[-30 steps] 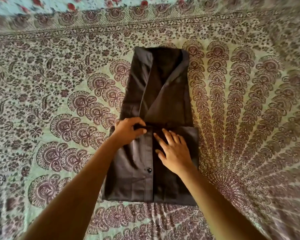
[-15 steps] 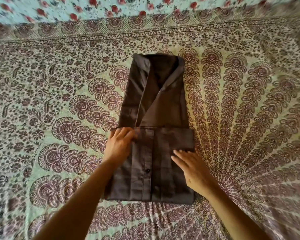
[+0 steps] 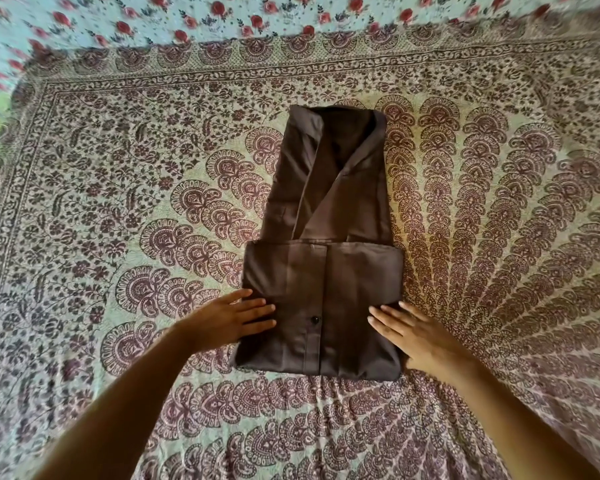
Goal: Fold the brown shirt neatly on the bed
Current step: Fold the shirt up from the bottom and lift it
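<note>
Lying between the two hands in the head view, the shirt point(image 3: 323, 271) is seen flat on the bed point(image 3: 118, 202), which is covered by a patterned spread. The shirt is partly folded: its near half has been doubled up into a wider band, and the narrower collar end is stretched away from the hands. A dark button point(image 3: 315, 319) is visible on the placket of the folded band, between the two hands and slightly nearer the left one.

The left hand point(image 3: 229, 320) is laid palm down with the fingers point(image 3: 257, 311) extended and relaxed. The fingertips are rested on the left edge of the folded band, while the heel of the hand is set on the spread just beside it. Nothing is gripped by it.

The right hand point(image 3: 416, 336) is likewise laid flat, fingers spread and pointed toward the left hand. Its fingertips are placed on the right part of the folded band, and the palm is set over the band's right edge and the spread next to it. No cloth is pinched or grasped by it.

Both bare forearms are stretched in from the near corners. The near edge of the folded band is found just below the level of the hands and runs roughly straight across. Beyond the collar end, well away from both hands, a second cloth with red flowers point(image 3: 222, 15) is seen at the far edge of the bed; that area is somewhat blurred.
</note>
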Motion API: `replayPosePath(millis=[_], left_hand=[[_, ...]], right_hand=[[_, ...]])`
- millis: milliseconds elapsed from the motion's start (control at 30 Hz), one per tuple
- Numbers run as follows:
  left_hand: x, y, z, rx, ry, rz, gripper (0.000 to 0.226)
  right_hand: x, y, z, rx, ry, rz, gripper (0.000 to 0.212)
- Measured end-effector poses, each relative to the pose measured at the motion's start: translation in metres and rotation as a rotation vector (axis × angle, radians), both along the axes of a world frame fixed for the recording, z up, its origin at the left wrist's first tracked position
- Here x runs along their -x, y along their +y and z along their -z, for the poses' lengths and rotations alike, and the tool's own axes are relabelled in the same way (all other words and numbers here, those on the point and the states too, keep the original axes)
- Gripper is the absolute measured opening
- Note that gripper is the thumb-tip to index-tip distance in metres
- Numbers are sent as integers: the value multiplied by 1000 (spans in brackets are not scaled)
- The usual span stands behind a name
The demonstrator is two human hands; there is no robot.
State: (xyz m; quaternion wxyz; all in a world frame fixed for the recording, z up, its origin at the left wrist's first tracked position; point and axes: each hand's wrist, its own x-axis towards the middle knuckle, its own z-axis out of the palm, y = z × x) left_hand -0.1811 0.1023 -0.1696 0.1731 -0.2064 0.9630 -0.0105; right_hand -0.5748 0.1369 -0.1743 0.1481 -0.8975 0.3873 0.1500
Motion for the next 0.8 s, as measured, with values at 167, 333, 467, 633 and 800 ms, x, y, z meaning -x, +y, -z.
replayPosePath(millis=[167, 333, 467, 633, 800], left_hand=[[11, 11, 1, -26, 227, -213, 44], [35, 6, -20, -293, 810, -982, 24], [64, -40, -45, -160, 1052, -1300, 20], [90, -121, -58, 40, 1071, -1431, 50], [104, -189, -57, 195, 1000, -1406, 47]], right_hand=[[-15, 10, -5, 74, -179, 242, 83], [-37, -1, -22, 38, -703, 882, 17], [-55, -46, -42, 268, -996, 1164, 46], [-63, -128, -55, 587, -981, 1245, 25], [-53, -204, -55, 744, -916, 1239, 39]])
